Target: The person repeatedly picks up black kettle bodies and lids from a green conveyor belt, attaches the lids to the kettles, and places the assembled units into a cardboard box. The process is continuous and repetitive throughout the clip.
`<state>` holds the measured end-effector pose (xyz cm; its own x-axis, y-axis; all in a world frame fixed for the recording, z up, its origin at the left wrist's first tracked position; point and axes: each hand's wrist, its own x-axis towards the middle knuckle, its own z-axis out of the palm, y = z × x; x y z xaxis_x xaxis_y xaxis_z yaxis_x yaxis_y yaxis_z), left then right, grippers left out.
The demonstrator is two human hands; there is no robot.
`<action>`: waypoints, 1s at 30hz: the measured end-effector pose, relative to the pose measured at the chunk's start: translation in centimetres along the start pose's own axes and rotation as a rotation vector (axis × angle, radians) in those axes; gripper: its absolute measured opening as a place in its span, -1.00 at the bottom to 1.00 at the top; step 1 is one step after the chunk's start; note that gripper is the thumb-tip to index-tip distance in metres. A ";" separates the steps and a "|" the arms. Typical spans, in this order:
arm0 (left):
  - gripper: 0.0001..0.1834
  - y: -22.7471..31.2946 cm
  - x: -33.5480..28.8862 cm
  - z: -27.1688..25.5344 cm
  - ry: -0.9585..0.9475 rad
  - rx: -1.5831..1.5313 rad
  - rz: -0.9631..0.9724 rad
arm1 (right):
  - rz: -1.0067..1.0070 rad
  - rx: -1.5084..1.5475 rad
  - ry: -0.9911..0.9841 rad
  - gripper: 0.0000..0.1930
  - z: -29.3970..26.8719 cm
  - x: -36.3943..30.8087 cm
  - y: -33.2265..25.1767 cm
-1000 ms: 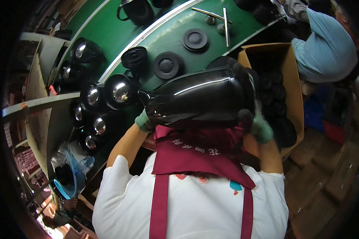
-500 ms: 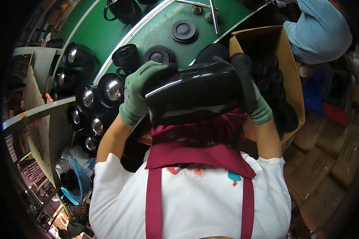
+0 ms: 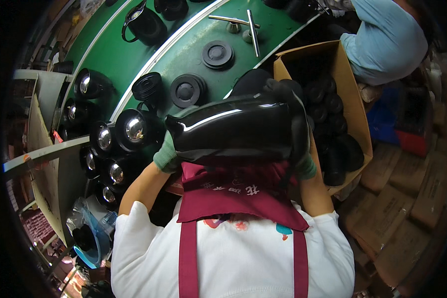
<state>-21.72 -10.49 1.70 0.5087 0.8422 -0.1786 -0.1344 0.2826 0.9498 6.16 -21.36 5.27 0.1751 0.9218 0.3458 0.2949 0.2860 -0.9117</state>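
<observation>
A glossy black jug body (image 3: 233, 131) lies sideways in front of my chest, with its spouted end to the left. My left hand (image 3: 167, 153), in a green knit glove, holds that spouted end; its fingers are mostly hidden behind the jug. Around the right end closes my right hand (image 3: 298, 131), in a glove with a dark coating and a green cuff. Just beyond the jug, on the green bench (image 3: 184, 62), are a black ribbed lid (image 3: 147, 86) and stacked round black discs (image 3: 187, 90).
To my left, several black jugs (image 3: 135, 129) lie with shiny mouths facing me. A cardboard box (image 3: 355, 107) of black parts stands at the right. Crossed metal bars (image 3: 253, 35) rise from the bench. A co-worker's light blue sleeve (image 3: 390, 39) shows at the far right.
The jug has turned about its length, bringing the spout up at the left. My left hand has gone from its top to behind and below it. The whole view has shifted slightly.
</observation>
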 end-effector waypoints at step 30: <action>-0.29 8.6 -0.4 9.6 -0.291 1.032 0.919 | 0.167 -0.308 0.031 -0.32 -5.5 -9.9 13.2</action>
<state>-14.94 -12.77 12.42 0.7534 0.3803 0.5365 0.1006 -0.8729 0.4775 13.45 -28.10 -8.93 0.2718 0.9394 0.2088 0.5290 0.0354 -0.8479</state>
